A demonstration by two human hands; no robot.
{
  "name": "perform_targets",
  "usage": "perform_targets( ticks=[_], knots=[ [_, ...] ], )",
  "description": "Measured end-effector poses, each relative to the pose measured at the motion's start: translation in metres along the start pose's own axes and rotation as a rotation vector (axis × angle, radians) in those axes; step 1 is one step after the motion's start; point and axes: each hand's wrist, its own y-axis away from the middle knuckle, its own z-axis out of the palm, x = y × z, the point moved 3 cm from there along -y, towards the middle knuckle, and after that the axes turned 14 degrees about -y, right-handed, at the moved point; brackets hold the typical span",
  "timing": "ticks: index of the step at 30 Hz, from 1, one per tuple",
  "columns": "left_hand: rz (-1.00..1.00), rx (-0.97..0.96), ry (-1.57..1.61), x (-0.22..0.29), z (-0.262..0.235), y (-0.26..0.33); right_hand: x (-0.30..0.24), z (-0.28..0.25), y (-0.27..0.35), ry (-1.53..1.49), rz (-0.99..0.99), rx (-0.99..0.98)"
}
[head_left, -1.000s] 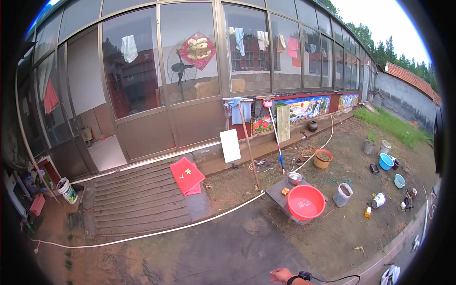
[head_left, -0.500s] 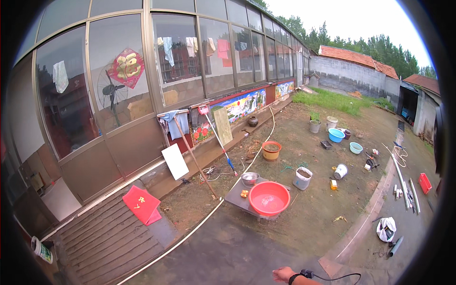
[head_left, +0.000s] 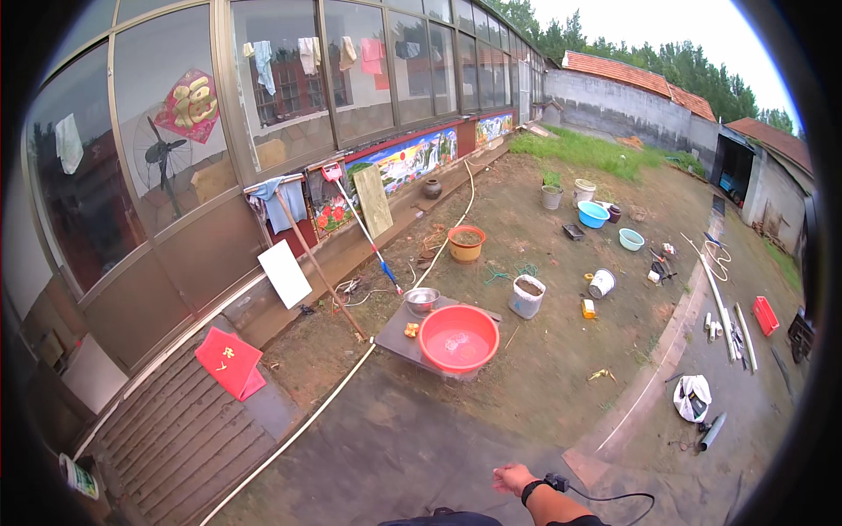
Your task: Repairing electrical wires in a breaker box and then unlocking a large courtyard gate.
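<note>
My right hand point(head_left: 510, 479) hangs over the dark wet ground at the bottom, its fingers loosely curled with nothing seen in them. A black band point(head_left: 531, 491) circles that wrist. Beside it is a small black device point(head_left: 556, 481) with a black cable point(head_left: 619, 498) looping right. My left hand is out of view. Ahead of the right hand, apart from it, a red plastic basin point(head_left: 458, 361) rests on a low dark table point(head_left: 396, 338). A metal bowl point(head_left: 422, 300) and a small yellowish item point(head_left: 411, 330) sit there too.
A hose point(head_left: 303, 430) crosses the ground. A red mat point(head_left: 230, 361) covers part of the ribbed ramp point(head_left: 167, 456) at left. Ahead stand an orange pot point(head_left: 466, 250) and a white bucket point(head_left: 527, 298); pipes point(head_left: 721, 302) and a white bag point(head_left: 692, 399) lie at right.
The basin, low table and yard items have shifted left and slightly up in view. My right hand and forearm show more, and dark clothing now appears at the lower edge.
</note>
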Motion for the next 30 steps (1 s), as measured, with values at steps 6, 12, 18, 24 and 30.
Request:
perform_targets(
  ticks=[6,12,18,24,30],
  knots=[
    [-0.011,-0.039,0.004,0.03,0.022,0.017,0.009,-0.035,0.0,-0.047,0.032,0.015],
    [0.009,0.003,0.031,0.034,0.023,0.036,0.008,-0.053,-0.011,-0.042,0.096,0.036],
    [-0.03,0.037,0.013,0.027,0.028,0.045,-0.013,-0.037,-0.004,-0.011,0.089,0.006],
    [0.0,0.046,-0.019,0.029,0.025,0.053,-0.017,-0.025,-0.013,0.043,0.091,-0.039],
    [-0.062,0.057,0.075,0.008,0.028,0.052,-0.02,-0.021,-0.019,0.045,0.1,-0.052]
  ],
)
